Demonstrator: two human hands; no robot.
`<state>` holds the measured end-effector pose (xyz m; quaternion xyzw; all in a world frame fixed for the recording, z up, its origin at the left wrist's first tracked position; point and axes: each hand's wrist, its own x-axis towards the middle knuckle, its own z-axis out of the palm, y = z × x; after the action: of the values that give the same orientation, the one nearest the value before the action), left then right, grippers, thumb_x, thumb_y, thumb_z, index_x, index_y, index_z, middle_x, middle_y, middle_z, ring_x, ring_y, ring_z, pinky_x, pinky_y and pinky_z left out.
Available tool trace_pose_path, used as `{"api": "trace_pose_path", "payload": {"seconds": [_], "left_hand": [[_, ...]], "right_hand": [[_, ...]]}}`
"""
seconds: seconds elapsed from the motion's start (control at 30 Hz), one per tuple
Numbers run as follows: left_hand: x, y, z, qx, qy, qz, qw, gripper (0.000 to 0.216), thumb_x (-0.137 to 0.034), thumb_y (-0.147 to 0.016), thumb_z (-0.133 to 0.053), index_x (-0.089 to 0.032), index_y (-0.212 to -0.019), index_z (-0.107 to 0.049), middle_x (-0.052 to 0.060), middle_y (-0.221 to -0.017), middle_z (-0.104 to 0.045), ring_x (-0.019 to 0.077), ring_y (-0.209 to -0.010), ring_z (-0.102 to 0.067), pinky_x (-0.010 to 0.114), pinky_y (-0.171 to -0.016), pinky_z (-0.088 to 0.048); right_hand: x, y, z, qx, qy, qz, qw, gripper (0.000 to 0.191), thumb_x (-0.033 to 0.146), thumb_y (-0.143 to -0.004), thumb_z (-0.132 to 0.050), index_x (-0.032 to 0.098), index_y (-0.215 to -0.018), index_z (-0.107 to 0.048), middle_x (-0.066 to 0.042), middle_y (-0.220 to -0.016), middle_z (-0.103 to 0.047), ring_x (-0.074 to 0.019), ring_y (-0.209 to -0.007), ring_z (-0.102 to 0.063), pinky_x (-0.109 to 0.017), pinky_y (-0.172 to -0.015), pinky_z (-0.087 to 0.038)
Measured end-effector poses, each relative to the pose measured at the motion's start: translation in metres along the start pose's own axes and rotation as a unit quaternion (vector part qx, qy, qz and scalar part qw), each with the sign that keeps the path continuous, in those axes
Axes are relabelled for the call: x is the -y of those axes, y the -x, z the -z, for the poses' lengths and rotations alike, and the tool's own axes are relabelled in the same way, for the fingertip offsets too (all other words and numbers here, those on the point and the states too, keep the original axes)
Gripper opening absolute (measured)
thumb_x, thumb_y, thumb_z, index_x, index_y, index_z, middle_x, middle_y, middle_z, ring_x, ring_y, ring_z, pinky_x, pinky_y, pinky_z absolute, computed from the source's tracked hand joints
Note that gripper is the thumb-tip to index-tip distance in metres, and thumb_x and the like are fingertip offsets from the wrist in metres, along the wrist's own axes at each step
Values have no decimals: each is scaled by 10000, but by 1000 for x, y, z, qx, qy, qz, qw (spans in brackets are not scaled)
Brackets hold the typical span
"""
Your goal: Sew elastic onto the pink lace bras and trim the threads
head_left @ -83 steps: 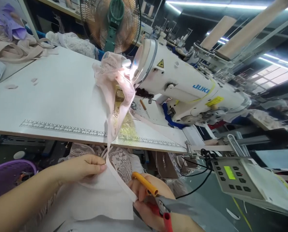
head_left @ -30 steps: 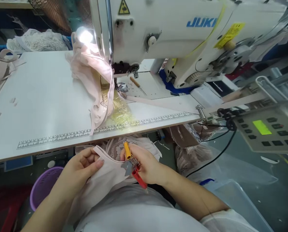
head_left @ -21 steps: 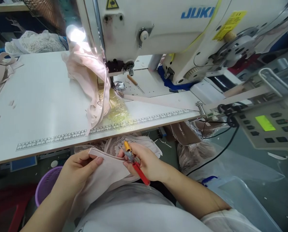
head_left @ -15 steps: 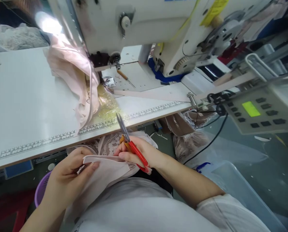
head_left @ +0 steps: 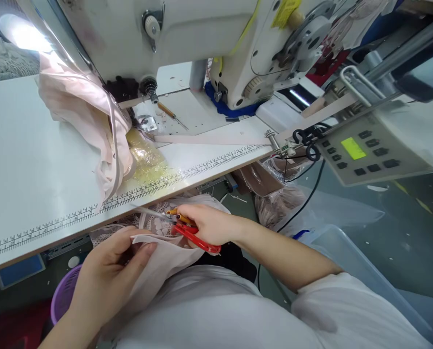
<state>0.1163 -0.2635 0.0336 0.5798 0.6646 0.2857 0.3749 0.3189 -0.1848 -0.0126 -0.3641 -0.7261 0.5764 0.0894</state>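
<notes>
My left hand (head_left: 110, 271) pinches the folded edge of a pale pink fabric piece (head_left: 165, 259) between thumb and fingers, over my lap. In my right hand (head_left: 211, 225) is a pair of scissors (head_left: 192, 235) with red and orange handles. Their blades point left, just above the fabric's upper edge, close to my left fingertips. Patterned lace (head_left: 156, 224) shows behind the blades, below the table edge. My right fingertips are partly hidden behind the handles.
Ahead stands a sewing machine (head_left: 187, 34) on a white table (head_left: 27, 160) with a ruler strip (head_left: 129, 198) along its edge. Pink fabric (head_left: 88, 111) lies by the needle area. A control panel (head_left: 361, 150) juts out at right. A purple basket (head_left: 61, 293) and a clear bin (head_left: 347, 257) sit below.
My right hand has turned the scissors from pointing up to pointing left, and its fingers have left the fabric. My left hand keeps its pinch. The view has shifted right.
</notes>
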Motion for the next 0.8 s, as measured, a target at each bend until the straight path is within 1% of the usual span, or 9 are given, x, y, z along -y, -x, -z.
{"api": "trace_pose_path", "payload": {"seconds": [0.07,0.13,0.2,0.3,0.4,0.47,0.63,0.7,0.8], "left_hand": [[0,1,0,-26,60,54,996,183,-405,-749,-679,-232,-803,-705,17,-844,-717,211,-804,-632,283,-720,-496],[0,1,1,-56,114,118,985,220,-424,-729,-718,-232,-833,-690,12,-801,-711,209,-768,-633,282,-677,-508],[1,1,1,-78,159,169,970,240,-418,-713,-748,-237,-850,-672,-3,-762,-690,191,-734,-619,254,-622,-501],[3,2,0,-108,207,200,951,212,-379,-713,-758,-253,-853,-662,-26,-819,-675,152,-741,-591,198,-601,-484],[7,1,-2,-129,231,189,946,136,-324,-734,-744,-261,-827,-668,-34,-955,-664,155,-872,-593,175,-680,-495],[9,1,-4,-140,242,168,945,130,-321,-717,-756,-248,-778,-667,-25,-965,-653,163,-892,-583,167,-662,-493],[9,4,-3,-120,284,111,945,195,-322,-661,-802,-220,-693,-639,-9,-827,-589,136,-743,-540,148,-529,-449],[9,5,0,-84,303,88,945,196,-328,-690,-788,-221,-682,-624,-6,-789,-565,139,-721,-541,165,-529,-456],[17,3,6,-44,284,65,956,188,-349,-745,-752,-225,-696,-618,2,-795,-583,161,-760,-578,198,-582,-490]], "right_hand": [[-10,4,-4,-3,-138,10,990,246,263,-699,-700,204,-774,-473,17,-815,-611,-118,-677,-549,-236,-605,-431],[-18,8,-10,-6,-239,17,971,374,381,-648,-776,199,-834,-507,23,-794,-593,-112,-645,-531,-244,-595,-434],[-21,11,-17,-23,-283,23,959,518,453,-564,-840,203,-876,-512,35,-753,-561,-115,-630,-510,-250,-583,-430],[-20,14,-28,-84,-275,31,957,538,496,-557,-851,213,-833,-487,37,-727,-535,-118,-633,-490,-257,-590,-429],[-18,15,-34,-144,-217,43,965,467,524,-662,-782,219,-736,-436,47,-662,-492,-105,-576,-440,-246,-546,-400],[-16,15,-36,-175,-187,65,965,404,496,-731,-723,221,-709,-428,37,-651,-509,-110,-566,-458,-246,-537,-411],[-7,20,-36,-213,-208,191,935,163,284,-792,-602,224,-756,-455,-54,-842,-661,-195,-856,-658,-324,-758,-528],[-3,23,-36,-220,-224,206,927,137,240,-789,-574,227,-757,-442,-57,-845,-658,-182,-826,-655,-304,-710,-526],[-2,27,-35,-243,-197,187,931,145,251,-769,-586,223,-740,-447,-11,-710,-568,-136,-622,-549,-261,-560,-459]]}}
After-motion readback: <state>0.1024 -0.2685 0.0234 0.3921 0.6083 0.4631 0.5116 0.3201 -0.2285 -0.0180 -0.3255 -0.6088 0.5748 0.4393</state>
